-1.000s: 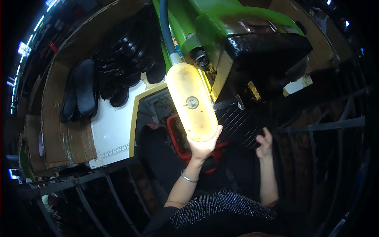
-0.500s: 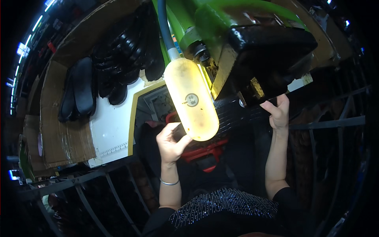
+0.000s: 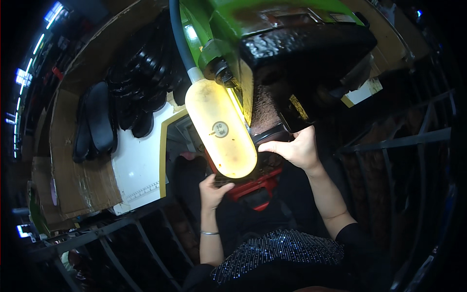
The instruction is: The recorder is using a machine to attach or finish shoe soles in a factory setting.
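Note:
A black shoe sole (image 3: 271, 135) sits pressed under the dark head of a green machine (image 3: 272, 19). My right hand (image 3: 294, 150) grips the sole's upper edge from the right. My left hand (image 3: 213, 191) curls around the sole's lower end, just under a yellow oblong lamp (image 3: 221, 129) that hides most of the piece. A red machine part (image 3: 258, 186) lies between my two hands.
Several black soles are piled (image 3: 143, 82) at the upper left, and two more (image 3: 92, 124) lie on cardboard (image 3: 80, 185). A white tabletop (image 3: 138, 168) is beside the machine. Metal rack bars run at the lower left (image 3: 112, 228) and the right (image 3: 399, 143).
My right hand moved left and closed on the sole under the machine head. My left hand dropped slightly and took hold below the lamp.

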A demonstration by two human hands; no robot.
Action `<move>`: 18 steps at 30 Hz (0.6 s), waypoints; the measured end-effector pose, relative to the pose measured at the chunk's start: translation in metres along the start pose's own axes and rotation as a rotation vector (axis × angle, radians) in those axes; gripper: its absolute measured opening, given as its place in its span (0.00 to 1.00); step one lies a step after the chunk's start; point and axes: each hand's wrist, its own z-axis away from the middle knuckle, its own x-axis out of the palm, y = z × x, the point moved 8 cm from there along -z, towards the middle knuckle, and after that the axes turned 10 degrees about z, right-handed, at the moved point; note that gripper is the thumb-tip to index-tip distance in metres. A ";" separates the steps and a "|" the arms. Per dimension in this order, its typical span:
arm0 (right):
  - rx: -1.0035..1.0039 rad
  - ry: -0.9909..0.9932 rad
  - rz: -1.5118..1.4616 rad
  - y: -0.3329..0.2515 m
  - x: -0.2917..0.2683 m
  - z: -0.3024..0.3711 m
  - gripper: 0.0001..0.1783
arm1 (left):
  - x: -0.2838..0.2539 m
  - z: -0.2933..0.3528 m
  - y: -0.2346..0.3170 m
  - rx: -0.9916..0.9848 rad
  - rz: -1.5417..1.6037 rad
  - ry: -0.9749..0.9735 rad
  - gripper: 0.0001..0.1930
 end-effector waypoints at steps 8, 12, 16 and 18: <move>-0.112 0.147 0.232 -0.016 0.004 0.003 0.43 | 0.108 -0.022 -0.045 0.018 -0.059 -0.225 0.23; -0.119 0.180 0.226 -0.018 -0.007 0.009 0.43 | 0.134 -0.037 0.061 0.369 0.262 -0.175 0.22; -0.028 0.181 0.076 0.003 -0.014 0.015 0.40 | 0.146 -0.039 0.112 0.531 -0.090 -0.176 0.12; 0.034 0.177 -0.054 0.011 -0.020 0.021 0.36 | 0.152 -0.041 0.108 0.555 -0.057 -0.163 0.11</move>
